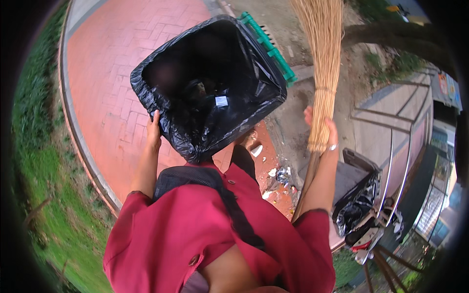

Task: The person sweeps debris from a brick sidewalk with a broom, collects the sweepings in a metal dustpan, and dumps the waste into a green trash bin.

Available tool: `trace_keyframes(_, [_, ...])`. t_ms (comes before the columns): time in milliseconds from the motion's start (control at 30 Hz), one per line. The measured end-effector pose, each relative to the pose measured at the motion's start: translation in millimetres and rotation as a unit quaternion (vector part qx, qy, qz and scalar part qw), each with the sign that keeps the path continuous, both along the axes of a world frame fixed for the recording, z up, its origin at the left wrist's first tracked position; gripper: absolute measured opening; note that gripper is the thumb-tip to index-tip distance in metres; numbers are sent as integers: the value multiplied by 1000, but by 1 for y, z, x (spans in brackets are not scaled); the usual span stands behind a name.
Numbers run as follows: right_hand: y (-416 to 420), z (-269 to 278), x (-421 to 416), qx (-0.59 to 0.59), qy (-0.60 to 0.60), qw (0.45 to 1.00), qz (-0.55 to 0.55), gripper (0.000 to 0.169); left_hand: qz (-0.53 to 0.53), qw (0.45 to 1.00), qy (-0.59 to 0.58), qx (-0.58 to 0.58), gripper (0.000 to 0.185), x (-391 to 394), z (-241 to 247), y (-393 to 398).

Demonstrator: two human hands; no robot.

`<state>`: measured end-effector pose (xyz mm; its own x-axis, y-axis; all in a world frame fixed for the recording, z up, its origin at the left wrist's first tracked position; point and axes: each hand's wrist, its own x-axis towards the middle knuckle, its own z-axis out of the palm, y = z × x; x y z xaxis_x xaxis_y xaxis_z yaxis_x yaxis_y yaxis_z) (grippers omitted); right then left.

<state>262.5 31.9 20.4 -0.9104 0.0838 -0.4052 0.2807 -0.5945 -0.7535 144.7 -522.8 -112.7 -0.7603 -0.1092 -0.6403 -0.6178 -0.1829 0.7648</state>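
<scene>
A bin lined with a black plastic bag (253, 106) fills the upper middle of the view, its mouth facing me. Inside lie a small white piece of paper (221, 101) and some dim scraps. My left hand (154, 128) grips the bin's lined edge at the lower left corner, its thumb showing and its other fingers mostly hidden. My right hand (330, 132) is wrapped around a straw broom (324, 62) where the bristles meet the stick. The bristles point up and away, and the wooden handle (307, 183) runs down beside my forearm.
A green hinge bar (269, 49) runs along the bin's far right side. Litter (282, 175) lies on the red paving near my foot (250, 139). At right stand another bag-lined bin (357, 197) and metal railings (392, 161). A kerb (82, 157) borders grass at left.
</scene>
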Motion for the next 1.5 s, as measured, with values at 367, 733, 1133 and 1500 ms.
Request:
trace_keyframes(367, [61,-96,-240,168,-81,973,134,42,61,997,-53,-2,68,6,-38,-14])
trace_keyframes(733, [49,-122,-271,152,-141,957,204,38,85,996,-26,-5,63,0,-8,7])
trace_keyframes(1133, [29,-107,-224,11,-83,978,191,57,62,997,-12,39,53,4,-36,-15])
trace_keyframes(1500, [129,-80,-113,75,-100,990,66,46,-27,987,-57,149,50,39,-3,62])
